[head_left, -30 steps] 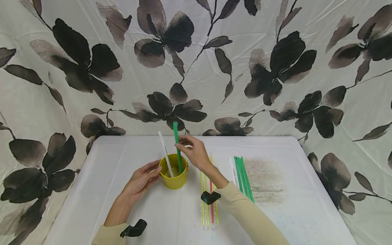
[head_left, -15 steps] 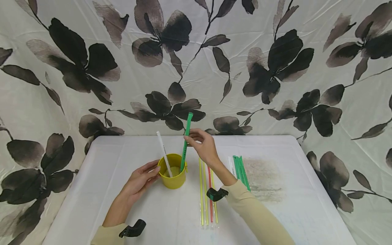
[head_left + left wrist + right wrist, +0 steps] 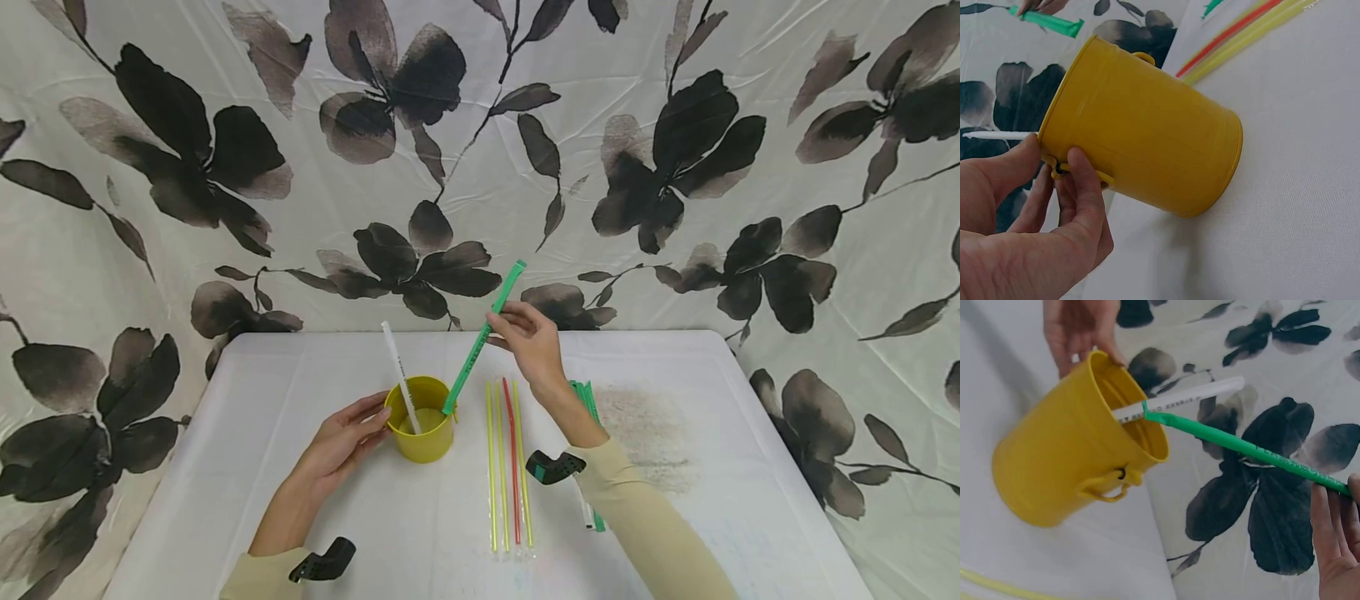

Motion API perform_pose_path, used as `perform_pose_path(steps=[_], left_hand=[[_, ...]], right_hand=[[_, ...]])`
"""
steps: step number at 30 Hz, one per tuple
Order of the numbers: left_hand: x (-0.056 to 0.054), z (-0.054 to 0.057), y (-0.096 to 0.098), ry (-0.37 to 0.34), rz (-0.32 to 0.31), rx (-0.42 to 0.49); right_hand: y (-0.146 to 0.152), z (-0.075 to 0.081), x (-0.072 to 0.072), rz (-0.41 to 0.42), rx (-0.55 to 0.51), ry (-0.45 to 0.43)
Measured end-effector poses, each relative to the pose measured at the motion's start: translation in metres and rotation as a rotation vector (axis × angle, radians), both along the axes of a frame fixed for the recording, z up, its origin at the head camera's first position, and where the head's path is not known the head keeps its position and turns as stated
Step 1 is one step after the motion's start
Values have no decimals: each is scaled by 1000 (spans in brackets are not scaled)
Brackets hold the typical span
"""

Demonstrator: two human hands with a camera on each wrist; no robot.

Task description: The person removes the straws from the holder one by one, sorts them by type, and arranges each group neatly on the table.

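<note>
My left hand [image 3: 348, 437] holds the yellow bucket [image 3: 423, 450] at its left side; in the left wrist view the thumb is at the rim and fingers are by a side loop. A white paper-wrapped straw [image 3: 397, 358] leans inside the bucket, its top sticking out above the rim. Between thumb and fingers my right hand [image 3: 534, 342] pinches a long green wrapped straw [image 3: 474, 354], slanting up to the right. Its lower end [image 3: 1155, 417] is right at the bucket's mouth, and printed letters show along the wrapper.
To the bucket's right lie several yellow straws [image 3: 491, 467] and a red straw [image 3: 513, 454] in clear sleeves, side by side. Farther right, green wrapped straws [image 3: 597, 523] are partly hidden under my right forearm. A brownish smudge [image 3: 645, 433] marks the white table [image 3: 360, 533]. Floral cloth hangs behind.
My right hand has moved right and slightly up, tilting the green straw from nearly upright inside the bucket to a slant with its lower end at the mouth. The left hand stays on the bucket.
</note>
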State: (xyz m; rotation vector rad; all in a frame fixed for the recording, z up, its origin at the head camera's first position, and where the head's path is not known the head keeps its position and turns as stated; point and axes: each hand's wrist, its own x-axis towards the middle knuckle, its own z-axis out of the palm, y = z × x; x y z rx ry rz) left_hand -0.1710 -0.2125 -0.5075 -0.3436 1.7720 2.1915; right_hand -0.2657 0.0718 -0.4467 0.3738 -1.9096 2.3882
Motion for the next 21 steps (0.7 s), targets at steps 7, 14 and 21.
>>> perform_pose_path(steps=[7,14,21], left_hand=[[0,-2,-1,-1,1,-5],[-1,-4,-1,0,4,-6],[0,-5,-1,9,-3,-4]], right_hand=[[15,-1,-1,-22,-21,-37],[29,-6,0,-25,10,-72],[45,-11,5,-40,56,-116]])
